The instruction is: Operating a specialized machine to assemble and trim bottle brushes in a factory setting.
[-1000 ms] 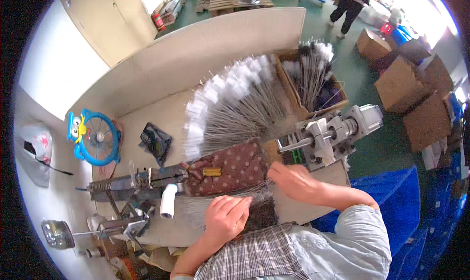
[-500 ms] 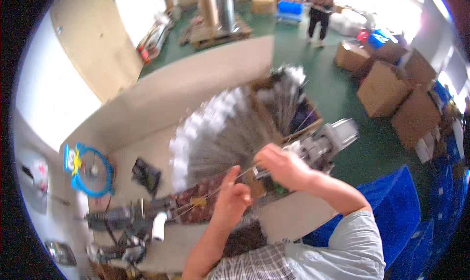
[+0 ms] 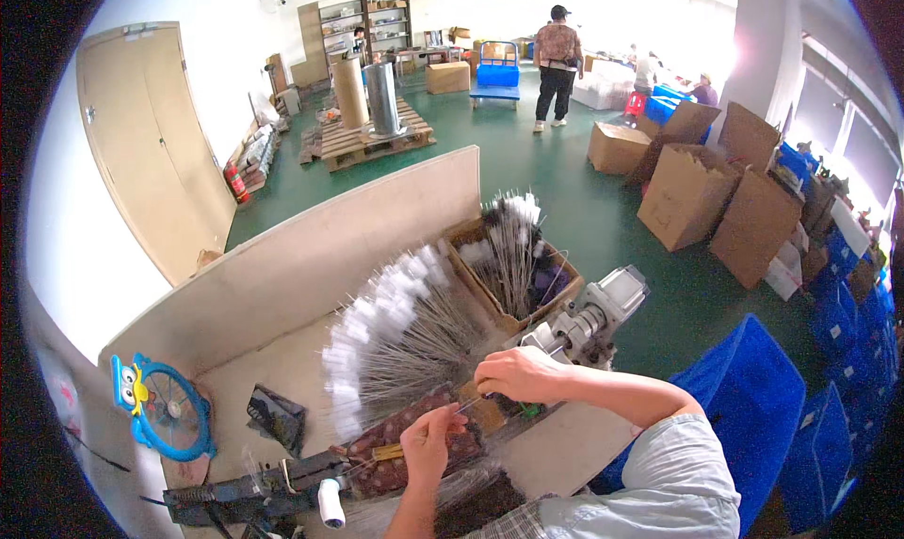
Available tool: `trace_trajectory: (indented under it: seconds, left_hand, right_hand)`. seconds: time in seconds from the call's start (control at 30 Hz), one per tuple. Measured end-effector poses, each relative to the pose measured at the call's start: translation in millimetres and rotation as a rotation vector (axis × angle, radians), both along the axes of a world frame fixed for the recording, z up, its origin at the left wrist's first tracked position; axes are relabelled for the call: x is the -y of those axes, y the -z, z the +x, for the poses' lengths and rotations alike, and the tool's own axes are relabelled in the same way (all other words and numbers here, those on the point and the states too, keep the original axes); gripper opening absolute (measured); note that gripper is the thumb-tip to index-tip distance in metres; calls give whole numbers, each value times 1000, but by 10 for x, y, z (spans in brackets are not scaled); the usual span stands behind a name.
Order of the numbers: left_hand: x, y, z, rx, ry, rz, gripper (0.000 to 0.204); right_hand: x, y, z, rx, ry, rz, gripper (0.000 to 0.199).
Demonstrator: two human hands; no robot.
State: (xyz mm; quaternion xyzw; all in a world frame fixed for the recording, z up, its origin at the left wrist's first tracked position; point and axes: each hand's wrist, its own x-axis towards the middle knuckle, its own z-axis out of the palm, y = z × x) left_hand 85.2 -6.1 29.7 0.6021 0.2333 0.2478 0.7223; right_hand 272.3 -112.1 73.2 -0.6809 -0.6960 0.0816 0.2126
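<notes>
My left hand (image 3: pixel 428 440) is above a dark red patterned cloth (image 3: pixel 386 478), its thumb and fingers closed round a thin wire (image 3: pixel 468 405). The wire runs on toward my right hand (image 3: pixel 518 374), whose bent fingers pinch its other part beside a grey metal machine (image 3: pixel 584 322). Exactly where the right fingertips grip is hidden. Just beyond both hands lies a wide fan of thin wire-stemmed brushes (image 3: pixel 377 322) with fluffy white heads. More of these brushes stand upright in a cardboard box (image 3: pixel 565 299) behind the machine.
A pale board (image 3: pixel 311 209) walls the far side of the table. To the left are a blue round fan (image 3: pixel 174 407), a black pouch (image 3: pixel 276 417) and a white tube (image 3: pixel 330 503). Blue bins (image 3: pixel 744 398) and cartons (image 3: pixel 687 195) stand right. A person (image 3: pixel 557 64) stands farther off.
My view has tilted upward, showing more of the room. My left hand's raised index finger has bent into a pinch. My right hand stays by the machine.
</notes>
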Motion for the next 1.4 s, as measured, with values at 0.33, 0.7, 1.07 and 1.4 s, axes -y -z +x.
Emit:
trace_trajectory:
  seconds: [0.33,0.7,1.07,1.4]
  left_hand:
    - [140,-157,-163,-80,-123,-166,33]
    - [67,-31,-1319,-259,-498,-157,25]
    - [-184,54,-1814,166,-624,-662,32]
    - [-201,-56,-1631,247,-542,-684,41]
  right_hand:
    - [-90,136,-185,211,-134,279,13]
    - [-1040,117,-904,-394,-451,242,12]
    - [-1217,178,-1653,-49,-222,343,9]
    - [-1304,182,-1607,138,-179,275,7]
